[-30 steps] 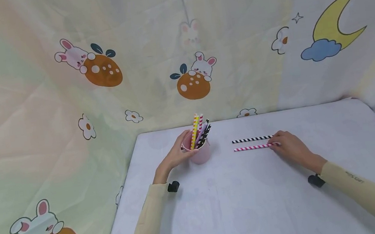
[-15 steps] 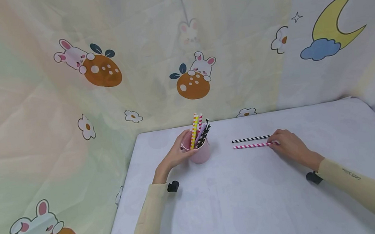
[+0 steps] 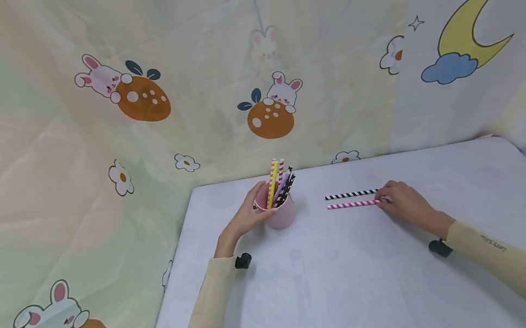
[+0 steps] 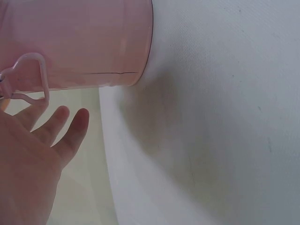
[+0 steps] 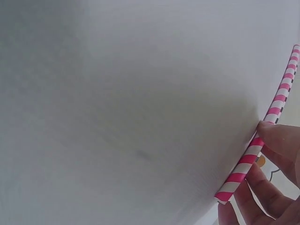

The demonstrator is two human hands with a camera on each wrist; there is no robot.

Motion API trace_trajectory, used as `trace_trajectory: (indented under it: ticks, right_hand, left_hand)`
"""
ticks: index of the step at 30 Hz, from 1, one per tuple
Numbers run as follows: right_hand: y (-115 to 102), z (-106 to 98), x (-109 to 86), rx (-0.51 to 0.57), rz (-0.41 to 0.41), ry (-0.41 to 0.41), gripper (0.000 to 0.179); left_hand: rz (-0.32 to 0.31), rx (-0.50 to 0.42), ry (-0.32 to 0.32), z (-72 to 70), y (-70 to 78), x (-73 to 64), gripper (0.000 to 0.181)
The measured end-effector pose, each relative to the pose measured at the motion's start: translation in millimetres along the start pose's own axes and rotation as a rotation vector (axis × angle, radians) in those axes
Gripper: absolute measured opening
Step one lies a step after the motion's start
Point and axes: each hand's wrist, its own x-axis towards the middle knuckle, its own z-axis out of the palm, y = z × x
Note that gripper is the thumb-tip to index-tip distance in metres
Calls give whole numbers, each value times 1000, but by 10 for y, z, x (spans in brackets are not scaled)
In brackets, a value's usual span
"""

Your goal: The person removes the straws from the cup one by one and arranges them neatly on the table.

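Observation:
A pink bucket-like cup (image 3: 282,219) stands upright on the table, holding several paper straws (image 3: 272,184) in yellow, red, lilac and spotted black. My left hand (image 3: 248,216) grips it by the rim, thumb in front and fingers behind; its small wire handle (image 4: 46,75) shows in the left wrist view. To the right, my right hand (image 3: 404,202) pinches a pink-and-white striped straw (image 3: 353,204) near its right end, low at the tabletop. A black-and-white striped straw (image 3: 350,195) lies parallel just behind it, its right end hidden by the hand.
The table (image 3: 337,286) wears a white cloth. A printed fabric backdrop (image 3: 207,110) rises behind its far edge and along the left side. Both wrists carry small black cameras.
The pink striped straw has shifted slightly away from me, closer to the black striped one, with my right hand. My left hand stays on the cup.

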Motion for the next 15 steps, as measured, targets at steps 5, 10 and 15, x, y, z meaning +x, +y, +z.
trace_trajectory:
  ticks: [5, 10, 15]
  right_hand:
    - [-16, -25, 1, 2, -5, -13, 19]
    - [-34, -76, -21, 15, -20, -12, 23]
    - [-96, -141, -27, 50, -25, -1, 31]
  left_hand:
    - [-3, -4, -1, 4, -9, 11, 94]
    - [-12, -11, -2, 6, -7, 7, 94]
    - [-10, -14, -2, 2, -6, 6, 93]
